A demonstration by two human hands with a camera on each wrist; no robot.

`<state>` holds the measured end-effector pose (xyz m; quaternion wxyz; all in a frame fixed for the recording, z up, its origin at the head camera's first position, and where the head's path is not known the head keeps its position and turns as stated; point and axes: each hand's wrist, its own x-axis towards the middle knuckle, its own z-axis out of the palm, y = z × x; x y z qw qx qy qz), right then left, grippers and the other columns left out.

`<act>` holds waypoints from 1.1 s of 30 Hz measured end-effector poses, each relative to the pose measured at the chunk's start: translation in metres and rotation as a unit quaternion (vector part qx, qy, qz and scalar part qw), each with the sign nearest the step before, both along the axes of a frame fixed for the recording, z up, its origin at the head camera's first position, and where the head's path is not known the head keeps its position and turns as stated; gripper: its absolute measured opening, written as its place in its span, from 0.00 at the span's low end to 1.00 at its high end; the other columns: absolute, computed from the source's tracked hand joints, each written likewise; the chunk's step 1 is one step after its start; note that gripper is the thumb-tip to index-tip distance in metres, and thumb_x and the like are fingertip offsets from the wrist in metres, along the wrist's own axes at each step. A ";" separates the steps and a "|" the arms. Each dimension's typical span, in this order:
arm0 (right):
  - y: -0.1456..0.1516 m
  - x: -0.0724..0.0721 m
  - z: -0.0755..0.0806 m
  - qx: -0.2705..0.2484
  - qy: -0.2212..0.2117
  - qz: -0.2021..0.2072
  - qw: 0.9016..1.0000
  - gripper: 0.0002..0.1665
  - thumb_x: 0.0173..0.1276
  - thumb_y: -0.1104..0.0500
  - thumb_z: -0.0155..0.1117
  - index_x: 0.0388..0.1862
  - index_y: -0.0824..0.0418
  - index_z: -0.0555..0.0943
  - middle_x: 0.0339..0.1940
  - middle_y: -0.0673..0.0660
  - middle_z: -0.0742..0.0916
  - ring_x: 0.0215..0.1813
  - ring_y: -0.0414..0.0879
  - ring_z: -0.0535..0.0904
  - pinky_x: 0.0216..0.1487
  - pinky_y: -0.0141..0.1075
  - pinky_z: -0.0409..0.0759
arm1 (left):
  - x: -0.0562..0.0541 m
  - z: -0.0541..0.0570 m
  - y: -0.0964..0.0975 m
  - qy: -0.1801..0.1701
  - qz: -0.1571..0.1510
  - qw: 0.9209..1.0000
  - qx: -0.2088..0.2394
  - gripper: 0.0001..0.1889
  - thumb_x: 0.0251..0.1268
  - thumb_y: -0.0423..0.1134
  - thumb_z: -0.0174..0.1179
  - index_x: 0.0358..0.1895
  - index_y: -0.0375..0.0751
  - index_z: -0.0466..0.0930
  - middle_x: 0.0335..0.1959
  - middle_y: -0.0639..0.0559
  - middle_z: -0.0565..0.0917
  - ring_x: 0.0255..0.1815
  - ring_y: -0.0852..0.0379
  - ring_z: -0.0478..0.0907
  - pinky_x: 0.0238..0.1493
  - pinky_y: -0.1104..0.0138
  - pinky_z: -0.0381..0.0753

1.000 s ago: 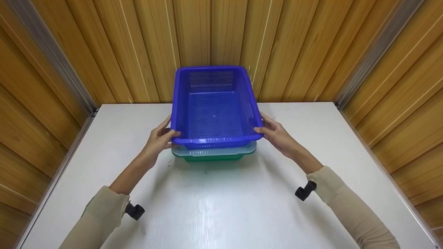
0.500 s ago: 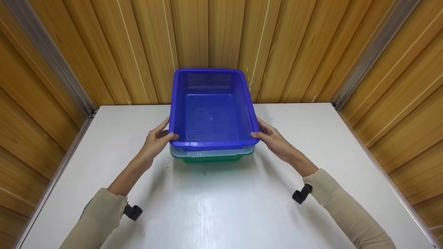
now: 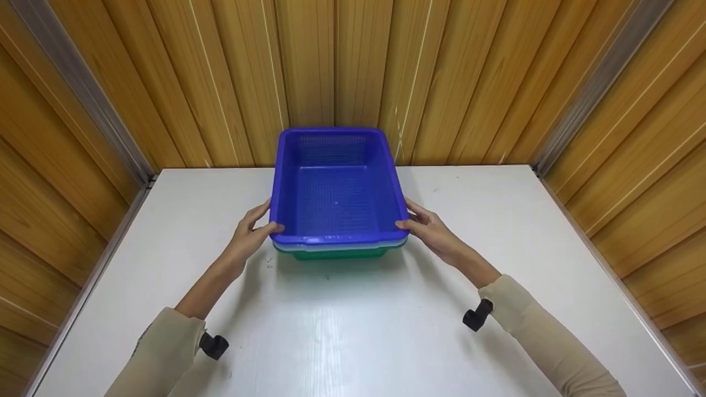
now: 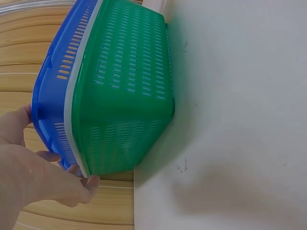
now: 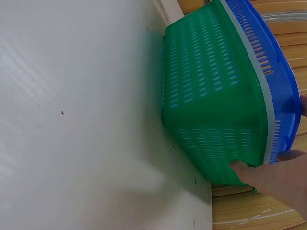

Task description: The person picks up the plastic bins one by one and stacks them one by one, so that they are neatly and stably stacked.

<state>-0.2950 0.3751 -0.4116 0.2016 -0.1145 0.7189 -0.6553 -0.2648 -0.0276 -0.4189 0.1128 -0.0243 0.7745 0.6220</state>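
Observation:
A blue plastic basket (image 3: 336, 187) with slotted walls sits nested on top of a stack at the back of the white table. Beneath its rim shows the edge of a whitish basket (image 4: 73, 120), and under that a green basket (image 4: 129, 72) stands on the table. My left hand (image 3: 248, 234) grips the blue basket's near left corner, thumb over the rim and fingers outside. At the near right corner my right hand (image 3: 436, 234) holds the same rim, thumb on top. In the right wrist view, one right finger lies against the green basket's side.
The white table (image 3: 331, 331) meets a yellow wood-look panel wall (image 3: 331, 60) just behind the baskets. Similar panels rise on both sides. A black wrist camera (image 3: 214, 345) hangs from the left cuff, another black camera (image 3: 477, 315) from the right.
Both hands have lowered the blue basket. Its raised far end has come down, and its near rim now sits close over the whitish one.

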 end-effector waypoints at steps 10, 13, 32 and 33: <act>0.001 0.001 -0.011 -0.004 -0.034 -0.009 0.999 0.49 0.75 0.59 0.61 0.86 0.54 0.46 0.86 0.60 0.57 0.82 0.61 0.60 0.72 0.52 0.73 | -0.004 -0.020 -0.001 0.002 -0.024 0.999 0.041 0.41 0.69 0.40 0.58 0.83 0.58 0.51 0.85 0.47 0.51 0.85 0.39 0.45 0.83 0.39 0.43; 0.002 0.002 -0.011 -0.005 -0.050 -0.022 0.998 0.50 0.74 0.61 0.61 0.86 0.55 0.46 0.84 0.64 0.61 0.81 0.62 0.62 0.70 0.53 0.75 | -0.006 -0.027 0.000 0.008 -0.045 0.997 0.065 0.41 0.71 0.39 0.57 0.84 0.57 0.48 0.84 0.45 0.55 0.84 0.38 0.53 0.83 0.40 0.43; 0.006 -0.002 -0.005 0.035 -0.025 -0.019 0.999 0.48 0.75 0.55 0.65 0.85 0.55 0.51 0.78 0.67 0.71 0.73 0.63 0.75 0.60 0.45 0.85 | -0.009 -0.035 -0.006 0.034 -0.062 0.997 -0.012 0.41 0.75 0.54 0.56 0.84 0.64 0.44 0.79 0.37 0.65 0.82 0.40 0.59 0.81 0.39 0.51; 0.008 -0.002 -0.006 0.040 -0.022 -0.013 0.999 0.48 0.75 0.55 0.65 0.85 0.54 0.50 0.78 0.67 0.71 0.73 0.62 0.75 0.60 0.45 0.84 | -0.009 -0.034 -0.006 0.037 -0.068 0.997 -0.016 0.41 0.76 0.55 0.55 0.84 0.63 0.42 0.79 0.36 0.65 0.82 0.39 0.59 0.81 0.39 0.51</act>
